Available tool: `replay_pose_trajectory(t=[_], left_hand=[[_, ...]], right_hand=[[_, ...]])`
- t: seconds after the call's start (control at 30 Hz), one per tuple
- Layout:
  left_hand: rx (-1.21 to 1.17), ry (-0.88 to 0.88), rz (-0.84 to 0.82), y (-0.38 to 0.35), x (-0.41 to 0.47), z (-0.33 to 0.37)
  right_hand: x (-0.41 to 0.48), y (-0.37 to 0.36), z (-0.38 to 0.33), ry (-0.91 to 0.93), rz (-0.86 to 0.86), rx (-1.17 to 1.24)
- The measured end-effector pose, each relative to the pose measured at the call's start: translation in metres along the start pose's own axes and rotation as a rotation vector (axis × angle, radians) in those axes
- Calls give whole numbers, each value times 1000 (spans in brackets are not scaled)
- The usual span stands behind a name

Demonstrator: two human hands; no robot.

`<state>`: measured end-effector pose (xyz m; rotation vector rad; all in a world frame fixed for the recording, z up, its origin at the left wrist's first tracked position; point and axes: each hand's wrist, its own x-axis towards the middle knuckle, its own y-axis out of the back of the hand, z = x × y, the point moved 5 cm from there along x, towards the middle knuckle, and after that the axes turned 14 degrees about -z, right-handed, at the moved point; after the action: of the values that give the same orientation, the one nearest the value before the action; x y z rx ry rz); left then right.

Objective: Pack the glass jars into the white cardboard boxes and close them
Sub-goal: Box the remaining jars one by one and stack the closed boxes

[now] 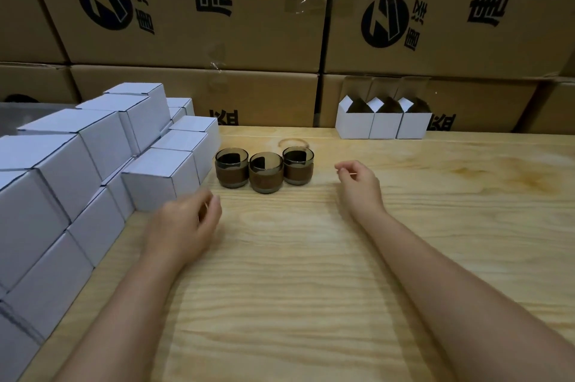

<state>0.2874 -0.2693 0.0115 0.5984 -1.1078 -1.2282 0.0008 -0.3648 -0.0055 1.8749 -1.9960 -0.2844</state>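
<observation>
Beyond both empty, relaxed hands (183, 226) (359, 184) stand three smoky, brown-banded glass jars (266, 173).

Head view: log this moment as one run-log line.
left hand empty | right hand empty | three dark glass jars unpacked on pale wooden table | three open white cardboard boxes behind | closed white boxes stacked left

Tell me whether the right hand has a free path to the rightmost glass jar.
Probably yes. The right hand appears empty, just right of the rightmost glass jar, with only bare table between them; nothing blocks it.
</observation>
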Motion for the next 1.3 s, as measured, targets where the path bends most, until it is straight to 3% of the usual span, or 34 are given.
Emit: replay_pose_trajectory(t=[0.07,0.2,0.5,0.67,0.83,0.97,1.2,1.3], left_hand=[[35,83,-209,-18,4,-9],[-2,123,-160,-17,7,-17],[-58,108,-118,-18,7,-20],[-75,118,-113,-17,7,-20],[-91,144,-118,-18,7,-22],[-91,148,-126,-19,8,-22],[-66,118,-149,-17,8,-15],[-177,35,-142,-12,5,-11]], right_hand=[[35,12,9,-25,-152,-339],[98,38,5,19,-228,-610],[179,54,-4,-92,-260,-727],[181,50,-4,-125,-192,-635],[162,45,-12,-100,-175,-706],[124,50,-38,48,-18,-710],[-4,46,-82,287,139,-653],[-64,22,-98,366,160,-658]])
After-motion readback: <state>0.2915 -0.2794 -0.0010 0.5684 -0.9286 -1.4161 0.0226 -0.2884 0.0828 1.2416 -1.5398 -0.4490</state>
